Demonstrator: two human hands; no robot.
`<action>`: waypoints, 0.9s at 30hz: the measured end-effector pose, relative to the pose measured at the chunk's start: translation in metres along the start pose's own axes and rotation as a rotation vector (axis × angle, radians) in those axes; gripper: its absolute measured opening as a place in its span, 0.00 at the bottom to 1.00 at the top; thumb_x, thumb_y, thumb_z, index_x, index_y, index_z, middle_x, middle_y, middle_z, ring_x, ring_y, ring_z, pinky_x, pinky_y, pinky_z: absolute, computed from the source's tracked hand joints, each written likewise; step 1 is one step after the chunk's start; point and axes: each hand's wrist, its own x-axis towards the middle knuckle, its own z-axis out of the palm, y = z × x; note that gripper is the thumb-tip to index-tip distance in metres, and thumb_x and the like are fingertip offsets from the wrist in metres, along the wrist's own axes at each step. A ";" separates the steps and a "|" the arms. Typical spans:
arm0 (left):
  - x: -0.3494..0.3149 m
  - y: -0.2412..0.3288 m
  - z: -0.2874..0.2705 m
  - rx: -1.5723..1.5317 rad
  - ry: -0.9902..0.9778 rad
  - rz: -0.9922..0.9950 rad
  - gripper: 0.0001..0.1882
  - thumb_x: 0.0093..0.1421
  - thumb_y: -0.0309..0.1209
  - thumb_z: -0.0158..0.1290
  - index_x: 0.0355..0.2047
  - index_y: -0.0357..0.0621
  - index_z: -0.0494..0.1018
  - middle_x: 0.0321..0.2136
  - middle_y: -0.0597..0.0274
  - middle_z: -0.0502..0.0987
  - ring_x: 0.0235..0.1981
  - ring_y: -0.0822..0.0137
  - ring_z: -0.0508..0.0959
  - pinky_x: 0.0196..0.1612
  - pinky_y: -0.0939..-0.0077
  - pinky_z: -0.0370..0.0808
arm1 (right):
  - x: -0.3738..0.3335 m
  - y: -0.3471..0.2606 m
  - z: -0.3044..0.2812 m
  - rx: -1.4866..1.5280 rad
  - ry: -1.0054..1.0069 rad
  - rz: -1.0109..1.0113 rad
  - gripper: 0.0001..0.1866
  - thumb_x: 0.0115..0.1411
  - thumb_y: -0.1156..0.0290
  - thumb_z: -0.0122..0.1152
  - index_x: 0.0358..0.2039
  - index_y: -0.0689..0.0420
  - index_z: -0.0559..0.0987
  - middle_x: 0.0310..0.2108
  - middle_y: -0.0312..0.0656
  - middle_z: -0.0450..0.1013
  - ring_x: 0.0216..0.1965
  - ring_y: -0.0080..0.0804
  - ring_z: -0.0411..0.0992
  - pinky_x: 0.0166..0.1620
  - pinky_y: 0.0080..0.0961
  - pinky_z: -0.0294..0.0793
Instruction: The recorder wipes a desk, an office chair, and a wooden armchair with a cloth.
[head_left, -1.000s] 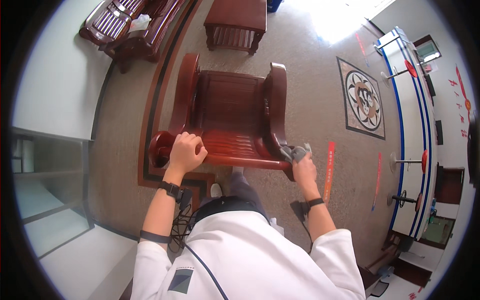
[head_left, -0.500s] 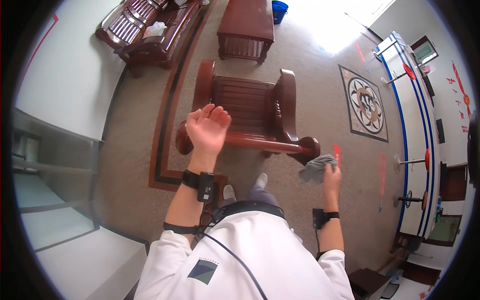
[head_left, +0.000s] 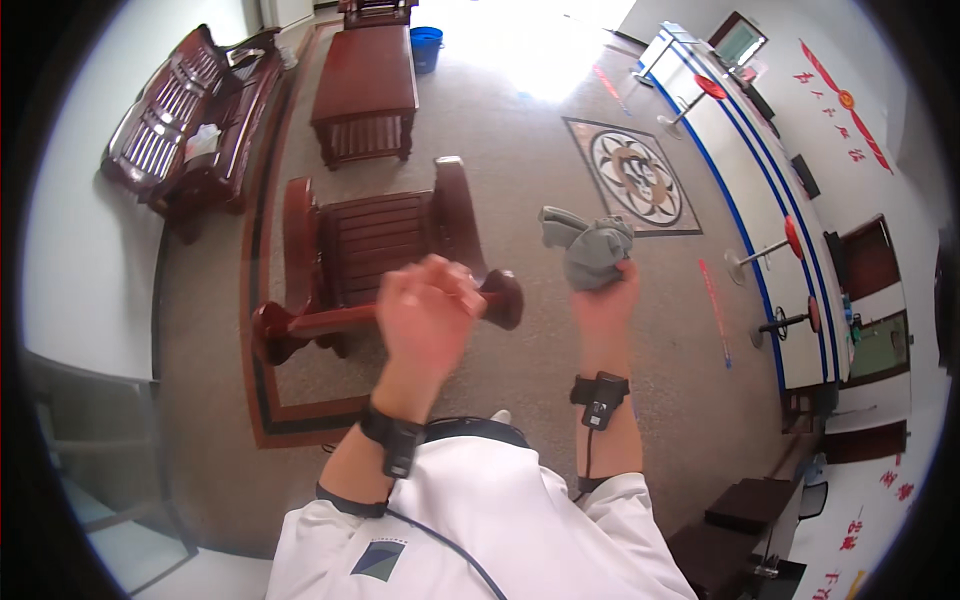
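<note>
My right hand (head_left: 608,305) is raised in front of me, its fingers closed round a bunched grey cloth (head_left: 598,252). One folded end of the cloth sticks out to the left. My left hand (head_left: 430,312) hovers with loosely curled fingers, slightly blurred, and nothing shows in it. Behind it stands a dark red wooden armchair (head_left: 372,240), whose back rail the hand partly hides. I cannot tell that the hand touches the chair. Both my wrists carry black strapped devices with cables.
A wooden coffee table (head_left: 365,80) stands beyond the armchair, with a blue bucket (head_left: 426,52) beside it. Along the left wall runs a wooden bench (head_left: 190,130) with a white bag. A long white counter (head_left: 745,190) with red-seated stools lines the right. A round pattern (head_left: 637,180) decorates the floor.
My right hand has lifted the cloth up and inward from the right side. My left hand has turned and curled its fingers. The view has swung right, so the armchair appears farther left.
</note>
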 end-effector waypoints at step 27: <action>0.040 -0.410 -0.033 1.747 -0.687 -0.233 0.20 0.54 0.28 0.65 0.44 0.39 0.71 0.32 0.51 0.83 0.28 0.55 0.86 0.32 0.67 0.82 | 0.035 -0.308 -0.200 -0.510 0.371 -0.146 0.17 0.65 0.69 0.46 0.49 0.61 0.76 0.48 0.46 0.77 0.51 0.41 0.77 0.54 0.44 0.79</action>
